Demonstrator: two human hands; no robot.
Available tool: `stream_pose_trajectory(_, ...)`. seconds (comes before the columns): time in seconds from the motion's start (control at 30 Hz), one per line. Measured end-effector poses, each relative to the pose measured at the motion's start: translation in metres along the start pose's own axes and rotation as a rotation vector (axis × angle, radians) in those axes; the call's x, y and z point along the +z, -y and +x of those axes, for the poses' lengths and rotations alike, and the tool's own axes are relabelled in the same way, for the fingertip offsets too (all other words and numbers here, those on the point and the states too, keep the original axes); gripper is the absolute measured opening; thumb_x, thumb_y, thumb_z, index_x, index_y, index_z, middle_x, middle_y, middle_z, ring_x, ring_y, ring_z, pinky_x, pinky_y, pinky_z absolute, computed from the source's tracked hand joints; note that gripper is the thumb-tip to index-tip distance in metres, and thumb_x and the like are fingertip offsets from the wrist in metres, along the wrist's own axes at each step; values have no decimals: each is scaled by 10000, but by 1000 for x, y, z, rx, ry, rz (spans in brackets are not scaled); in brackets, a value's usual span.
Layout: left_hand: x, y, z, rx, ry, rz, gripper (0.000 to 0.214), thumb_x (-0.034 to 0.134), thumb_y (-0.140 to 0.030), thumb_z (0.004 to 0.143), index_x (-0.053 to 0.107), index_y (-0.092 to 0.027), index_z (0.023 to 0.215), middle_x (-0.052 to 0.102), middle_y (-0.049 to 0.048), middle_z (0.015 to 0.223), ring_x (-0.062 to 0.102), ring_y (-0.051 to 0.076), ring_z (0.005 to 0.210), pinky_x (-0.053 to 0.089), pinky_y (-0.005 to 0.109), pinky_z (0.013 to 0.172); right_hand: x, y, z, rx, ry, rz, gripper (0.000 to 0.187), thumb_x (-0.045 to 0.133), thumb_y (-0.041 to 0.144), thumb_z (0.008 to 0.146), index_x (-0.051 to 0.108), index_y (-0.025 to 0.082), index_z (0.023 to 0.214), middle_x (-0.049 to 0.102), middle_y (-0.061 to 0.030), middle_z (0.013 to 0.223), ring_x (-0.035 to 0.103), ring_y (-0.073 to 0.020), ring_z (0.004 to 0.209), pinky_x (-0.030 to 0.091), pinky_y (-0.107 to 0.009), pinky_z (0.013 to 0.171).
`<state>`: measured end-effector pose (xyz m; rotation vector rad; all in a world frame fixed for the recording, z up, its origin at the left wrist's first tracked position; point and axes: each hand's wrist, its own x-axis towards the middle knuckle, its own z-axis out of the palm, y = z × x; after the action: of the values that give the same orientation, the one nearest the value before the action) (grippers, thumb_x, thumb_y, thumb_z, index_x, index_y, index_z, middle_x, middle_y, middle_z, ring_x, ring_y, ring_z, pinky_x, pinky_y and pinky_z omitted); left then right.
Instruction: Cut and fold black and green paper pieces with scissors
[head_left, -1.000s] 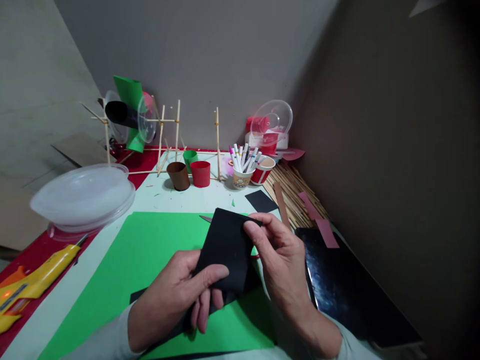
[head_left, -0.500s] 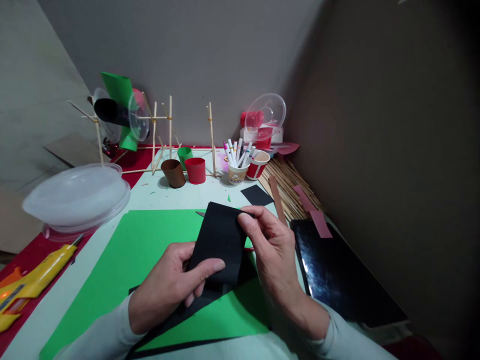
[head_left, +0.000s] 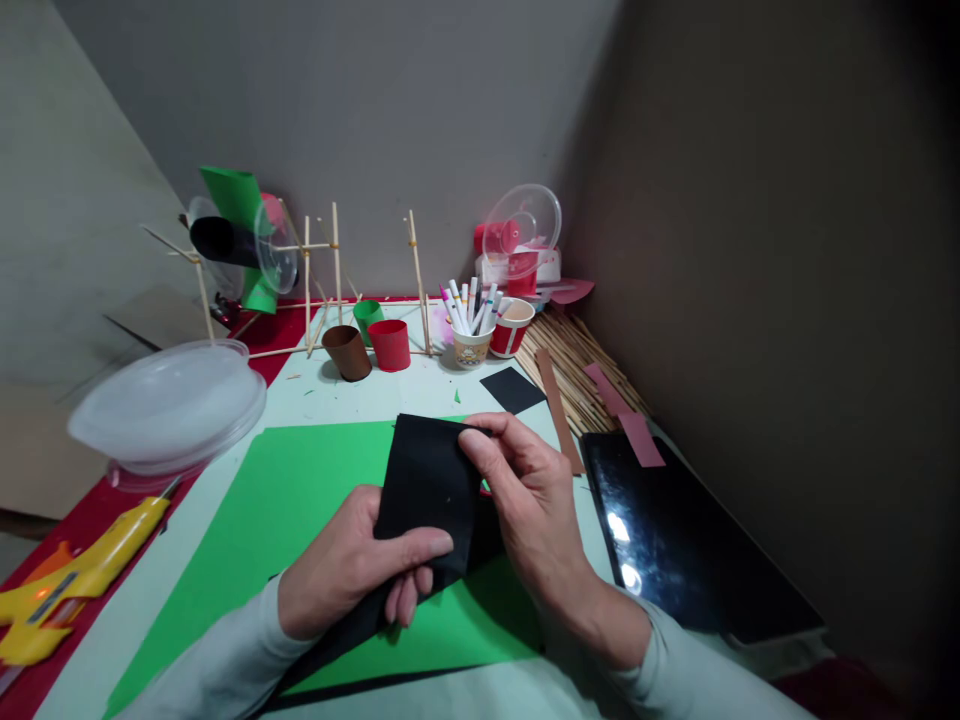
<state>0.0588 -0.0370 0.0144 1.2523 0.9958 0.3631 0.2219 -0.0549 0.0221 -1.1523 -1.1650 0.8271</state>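
A folded piece of black paper is held up between my two hands. My left hand grips its lower left part, thumb flat across the front and fingers behind. At the upper right corner, my right hand pinches it between thumb and fingers. Beneath lies a large green sheet, with more black paper on it under my left wrist. A small black paper square rests on the table beyond my right hand.
Left are a yellow glue gun and plastic lids. Brown, red and green paper tubes stand by a stick frame. Behind are a cup of markers and bamboo sticks; a black glossy panel lies right.
Both hands and the black paper have shifted slightly left in view. The paper stays in both grips, turned a little more upright. The camera view has moved slightly.
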Motion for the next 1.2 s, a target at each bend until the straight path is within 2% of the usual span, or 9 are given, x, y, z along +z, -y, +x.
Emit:
stream_pose_trajectory(0.2, 5, 2, 1, 0, 117, -115, 380, 702, -463, 770, 698, -84, 742, 657, 71, 466, 551, 131, 351, 398, 222, 389, 1, 2, -5, 46, 49, 37, 144, 600, 316, 929, 673, 211, 862, 574, 60, 619, 488, -88, 528, 347, -193, 455)
stream_pose_trajectory(0.33, 7, 5, 4, -11, 45, -75, 393, 675, -460, 796, 701, -81, 694, 625, 60, 423, 529, 121, 321, 402, 222, 388, 0, 2, -5, -10, 29, -6, 133, 597, 285, 934, 683, 211, 866, 582, 58, 650, 493, -86, 560, 364, -194, 491)
stream_pose_trajectory(0.53, 6, 7, 4, -60, 12, 48, 479, 655, -500, 775, 562, -159, 451, 480, 5, 331, 410, 83, 261, 266, 211, 318, 0, 0, -1, -30, 26, 1, 124, 600, 261, 932, 684, 201, 864, 607, 45, 721, 522, -94, 650, 390, -196, 563)
stream_pose_trajectory(0.63, 5, 9, 3, -8, -55, 69, 427, 670, -500, 768, 601, -151, 531, 457, -34, 347, 342, 53, 265, 260, 203, 336, 1, -1, 0, 20, 92, 58, 108, 599, 298, 933, 662, 214, 957, 572, 60, 684, 483, -89, 598, 367, -195, 526)
stream_pose_trajectory(0.7, 4, 10, 2, 51, -106, 73, 393, 664, -507, 786, 644, -146, 632, 454, -52, 365, 328, 48, 282, 269, 200, 354, 3, -3, -1, 82, 180, 123, 189, 632, 317, 909, 605, 229, 1074, 606, 63, 713, 503, -96, 598, 386, -199, 534)
stream_pose_trajectory(0.77, 3, 12, 2, 98, -160, 80, 431, 648, -535, 801, 608, -159, 594, 435, -53, 363, 317, 46, 292, 257, 203, 358, 5, -5, -3, 114, 258, 148, 275, 678, 310, 871, 573, 227, 1112, 668, 38, 817, 558, -114, 658, 432, -218, 588)
stream_pose_trajectory(0.93, 8, 15, 4, 176, -236, 40, 411, 676, -526, 776, 519, -201, 579, 384, -80, 365, 263, 51, 303, 204, 206, 331, 9, -8, -5, 90, 217, 90, 113, 695, 279, 839, 623, 192, 848, 630, 23, 756, 561, -130, 670, 455, -243, 623)
stream_pose_trajectory(1.1, 6, 12, -1, 219, -252, 51, 335, 712, -464, 764, 579, -194, 616, 406, -78, 376, 308, 70, 327, 265, 206, 346, 9, -7, -4, 103, 195, 143, 93, 702, 251, 807, 645, 180, 826, 634, 14, 746, 567, -140, 682, 466, -253, 639)
stream_pose_trajectory(1.2, 2, 7, -5, 278, -321, -16, 259, 742, -433, 749, 673, -186, 710, 585, -22, 527, 516, 119, 476, 453, 215, 490, 9, -6, -4, 72, 206, 117, 71, 703, 238, 812, 660, 181, 813, 659, 12, 751, 584, -142, 689, 467, -249, 648)
